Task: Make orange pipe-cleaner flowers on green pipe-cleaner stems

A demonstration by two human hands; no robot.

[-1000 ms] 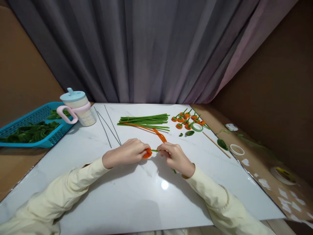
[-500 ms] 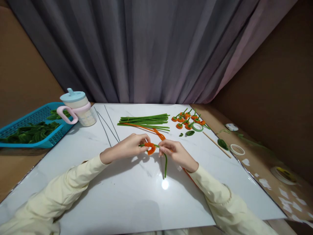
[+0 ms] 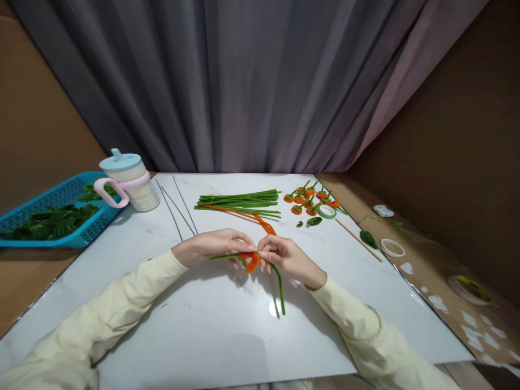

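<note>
My left hand (image 3: 215, 245) and my right hand (image 3: 284, 255) meet over the middle of the white table (image 3: 203, 325). Between their pinched fingertips sits a small orange pipe-cleaner curl (image 3: 252, 261). A green pipe-cleaner stem (image 3: 278, 284) runs through it: one end sticks out left under my left fingers, the other bends down towards me from my right hand. Both hands pinch this orange-and-green piece. A longer orange pipe cleaner (image 3: 260, 219) lies just behind the hands.
A bundle of green pipe cleaners (image 3: 239, 201) lies at the back. Several finished orange buds (image 3: 311, 199) and a green tape roll (image 3: 327, 211) are at the back right. Two thin wires (image 3: 179, 211), a lidded cup (image 3: 128, 181) and a blue basket of green leaves (image 3: 44, 214) are on the left.
The hands turned the piece: the orange curl went from a tight bud to an open loop, and the green stem swung out, now pointing left and down towards me.
</note>
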